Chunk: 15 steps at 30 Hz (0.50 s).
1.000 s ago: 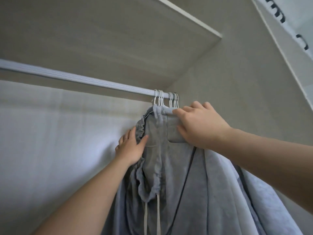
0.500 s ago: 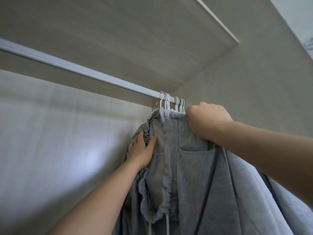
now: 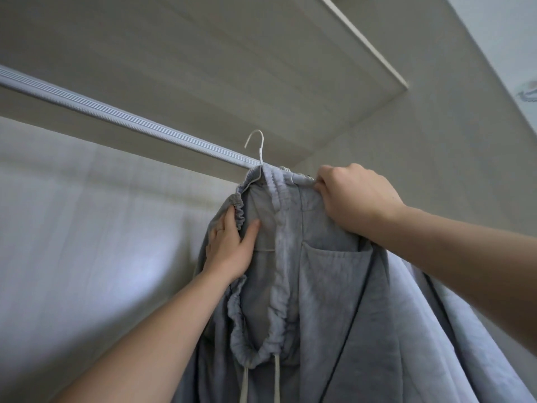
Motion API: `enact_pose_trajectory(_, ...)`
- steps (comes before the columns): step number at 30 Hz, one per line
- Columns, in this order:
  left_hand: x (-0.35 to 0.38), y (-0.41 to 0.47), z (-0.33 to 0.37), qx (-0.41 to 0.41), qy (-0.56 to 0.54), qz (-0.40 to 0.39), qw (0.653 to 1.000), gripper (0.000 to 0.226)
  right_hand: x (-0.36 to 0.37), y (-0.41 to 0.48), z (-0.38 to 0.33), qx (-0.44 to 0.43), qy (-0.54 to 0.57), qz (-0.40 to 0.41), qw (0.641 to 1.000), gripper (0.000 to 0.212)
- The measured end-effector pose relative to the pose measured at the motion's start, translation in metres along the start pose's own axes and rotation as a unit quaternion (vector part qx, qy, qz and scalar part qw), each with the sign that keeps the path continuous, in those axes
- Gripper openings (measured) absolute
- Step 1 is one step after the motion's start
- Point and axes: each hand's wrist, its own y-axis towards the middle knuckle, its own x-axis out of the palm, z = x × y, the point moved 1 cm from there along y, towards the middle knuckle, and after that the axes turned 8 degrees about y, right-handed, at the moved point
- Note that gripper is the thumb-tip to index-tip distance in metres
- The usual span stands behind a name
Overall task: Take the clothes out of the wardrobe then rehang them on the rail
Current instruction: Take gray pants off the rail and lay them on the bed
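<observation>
Clothes: a bunch of grey clothes (image 3: 319, 286) hangs at the right end of the rail (image 3: 116, 114), inside the wardrobe (image 3: 87, 228) and close to its side wall.
Hanger: one white hanger hook (image 3: 257, 144) stands above the rail and looks to be off it. Whether the other hooks are on the rail I cannot tell, since the fabric covers them.
Left hand: the left hand (image 3: 229, 245) grips the gathered waistband (image 3: 239, 216), thumb in front and fingers tucked behind the cloth.
Right hand: the right hand (image 3: 354, 199) is curled tight round the top of the bunch, just under the rail.
Handling: soft, limp cloth, probably fairly heavy as a bundle. It will sag and slide off thin wire hangers if held by the fabric alone.
Where to hold: at the hanger necks, all gathered together, with the other hand supporting from below.
Snag risk: the drawstrings (image 3: 276, 373) dangle loose.
</observation>
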Motion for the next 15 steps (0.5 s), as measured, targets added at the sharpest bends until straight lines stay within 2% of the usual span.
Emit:
enact_pose_trajectory(6, -0.015, -0.014, 0.040, 0.079, 0.028, 0.090, 0.992, 0.059, -0.041, -0.031, 0.033, -0.015, 0.024, 0.044, 0.999, 0.022)
enact_pose_trajectory(10, -0.020, -0.034, 0.087, 0.150, -0.015, 0.123, 0.981, 0.056, -0.081, -0.074, 0.070, -0.029, 0.023, 0.055, 0.998, 0.025)
enact_pose_trajectory(12, -0.017, -0.046, 0.114, 0.194, -0.038, 0.148, 0.969, 0.048, -0.107, -0.098, 0.087, -0.035, 0.020, 0.062, 0.997, 0.027)
enact_pose_trajectory(15, -0.009, -0.067, 0.160, 0.216, -0.070, 0.170, 0.959, 0.037, -0.147, -0.131, 0.115, -0.017, 0.022, 0.061, 0.998, 0.025)
